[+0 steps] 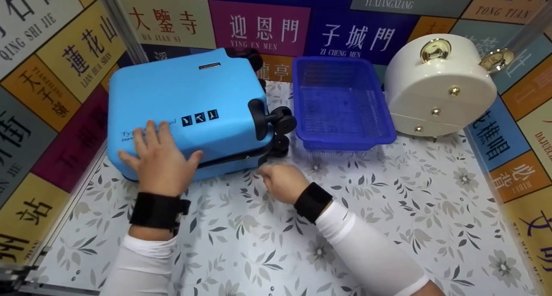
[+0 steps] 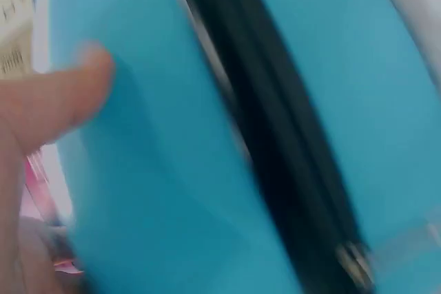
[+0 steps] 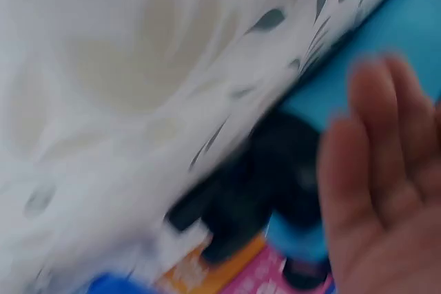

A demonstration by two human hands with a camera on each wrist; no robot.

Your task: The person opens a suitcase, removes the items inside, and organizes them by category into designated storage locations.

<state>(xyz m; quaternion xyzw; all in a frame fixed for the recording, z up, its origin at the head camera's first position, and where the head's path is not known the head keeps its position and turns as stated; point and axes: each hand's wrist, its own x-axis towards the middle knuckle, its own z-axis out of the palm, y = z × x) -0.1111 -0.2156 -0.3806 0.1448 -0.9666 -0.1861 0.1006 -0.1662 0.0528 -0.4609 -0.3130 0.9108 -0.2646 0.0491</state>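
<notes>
1. Flat on the bench [image 1: 388, 209] lies a light blue suitcase [image 1: 185, 102], its black wheels [image 1: 282, 121] pointing toward the blue plastic basket [image 1: 343, 104] just beside it.
2. Left hand [image 1: 159, 160] rests on the suitcase's near top face, fingers spread and straight, grip apart.
3. Right hand [image 1: 282, 181] hovers near the suitcase's black zipper seam [image 2: 275, 142], fingers relaxed, holding nothing.
4. Beyond the basket stands a white round case [image 1: 440, 86] with gold knobs.

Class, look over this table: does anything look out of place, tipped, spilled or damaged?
Nothing is spilled or visibly broken. The blue suitcase lies flat on its side, wheels off the table, under the left hand. The blue basket stands upright, empty.
</notes>
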